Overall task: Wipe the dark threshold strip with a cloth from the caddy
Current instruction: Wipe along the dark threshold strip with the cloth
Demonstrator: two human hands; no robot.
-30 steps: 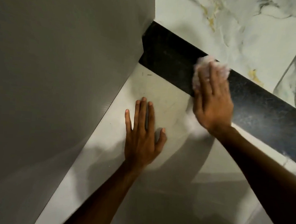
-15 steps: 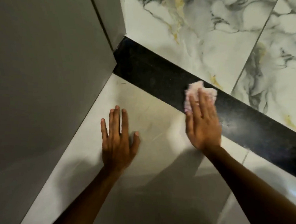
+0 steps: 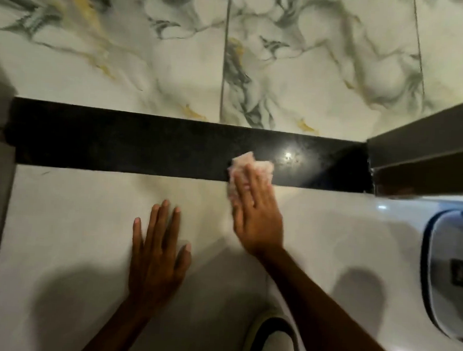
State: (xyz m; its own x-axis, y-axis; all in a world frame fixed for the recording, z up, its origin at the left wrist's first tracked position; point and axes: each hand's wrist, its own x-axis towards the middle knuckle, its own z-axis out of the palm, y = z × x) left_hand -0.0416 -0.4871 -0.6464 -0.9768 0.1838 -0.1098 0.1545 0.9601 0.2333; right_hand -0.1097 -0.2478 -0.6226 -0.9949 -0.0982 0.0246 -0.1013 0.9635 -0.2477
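1. The dark threshold strip [image 3: 145, 148] runs across the floor from the left wall to the door frame [image 3: 421, 149] at the right, between veined marble tiles [image 3: 312, 71] on its far side and plain pale tiles [image 3: 73, 220] on the near side.
2. At the right edge of the pale floor lies a white, dark-rimmed object [image 3: 449, 270], possibly a lid or a caddy; the view cuts it off, so I cannot tell which.
3. A white shoe with dark trim [image 3: 274, 343] shows at the near edge, just under the right forearm.
4. A small glint of light [image 3: 288, 155] sits on the strip just right of the cloth; nothing lies on the strip ahead of the hand.
5. The pale pink cloth [image 3: 252, 163] lies bunched on the strip's near edge, right of its middle, partly spilling onto the pale tile.
6. The right hand [image 3: 255, 214] presses flat on the cloth, fingers straight and close together, pinning it beneath them, with the palm over the pale tile.
7. The left hand [image 3: 157, 255] lies palm down on the pale tile, fingers together and thumb out, holding nothing, near the strip without touching it.
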